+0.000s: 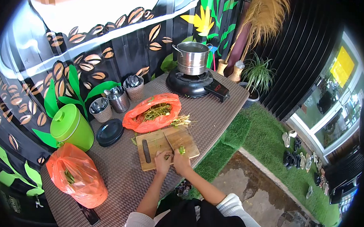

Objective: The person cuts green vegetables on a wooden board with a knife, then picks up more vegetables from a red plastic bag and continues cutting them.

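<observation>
A wooden cutting board (158, 143) with a handle slot lies at the table's near edge. My right hand (182, 162) is closed around the handle of a knife (168, 141), whose blade points away over the board. Beside its knuckles sits a small clump of chopped greens (182, 149). My left hand (162, 163) is at the board's near side, close to the blade, its fingers curled; whatever they pinch is too small to make out. Just beyond the board, an orange plastic bag (165, 125) lies open, full of leafy green stems (155, 112), some spilling out on its right.
Behind stand a pot (192, 59) on a black portable stove (187, 84) and several cutlery cups (118, 99). Dark plates (109, 132), a green lidded container (71, 127), a filled orange bag (77, 178) and a phone (89, 214) are on the left of the table (126, 184).
</observation>
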`<move>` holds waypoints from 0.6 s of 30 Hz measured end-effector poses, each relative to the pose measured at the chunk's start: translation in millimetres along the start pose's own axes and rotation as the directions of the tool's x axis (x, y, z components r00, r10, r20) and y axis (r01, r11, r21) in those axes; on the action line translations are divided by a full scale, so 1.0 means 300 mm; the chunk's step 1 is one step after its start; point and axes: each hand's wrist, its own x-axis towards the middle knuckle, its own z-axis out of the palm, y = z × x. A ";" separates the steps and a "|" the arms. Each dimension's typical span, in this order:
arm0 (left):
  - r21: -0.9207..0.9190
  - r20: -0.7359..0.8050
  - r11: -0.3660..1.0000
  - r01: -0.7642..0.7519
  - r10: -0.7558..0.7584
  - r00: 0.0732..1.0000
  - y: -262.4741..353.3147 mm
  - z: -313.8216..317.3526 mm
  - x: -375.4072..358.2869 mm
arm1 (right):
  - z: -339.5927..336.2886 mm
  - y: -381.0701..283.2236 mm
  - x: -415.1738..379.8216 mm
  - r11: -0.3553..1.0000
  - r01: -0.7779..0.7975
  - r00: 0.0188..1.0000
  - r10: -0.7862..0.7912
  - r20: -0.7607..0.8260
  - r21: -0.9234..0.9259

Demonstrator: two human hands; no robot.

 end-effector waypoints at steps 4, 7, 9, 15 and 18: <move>0.032 -0.048 0.994 -0.102 0.104 0.993 0.004 0.001 -0.016 | -0.034 0.006 -0.021 0.997 0.040 0.999 -0.042 0.033 0.061; 0.019 -0.039 0.995 -0.098 0.099 0.994 0.006 -0.014 -0.016 | -0.002 -0.013 -0.067 0.999 -0.008 0.999 0.007 0.045 0.036; 0.025 -0.030 0.994 -0.103 0.104 0.994 0.006 -0.021 -0.002 | 0.024 -0.029 -0.069 0.993 -0.102 0.995 0.101 0.027 0.051; -0.108 -0.020 0.994 0.019 -0.021 1.000 -0.072 -0.003 0.033 | 0.027 0.003 0.038 0.998 -0.052 0.999 0.051 0.019 0.038; -0.193 0.024 0.980 0.048 -0.044 0.999 -0.129 0.010 0.042 | -0.021 -0.026 -0.013 0.997 -0.082 0.990 0.081 0.113 0.011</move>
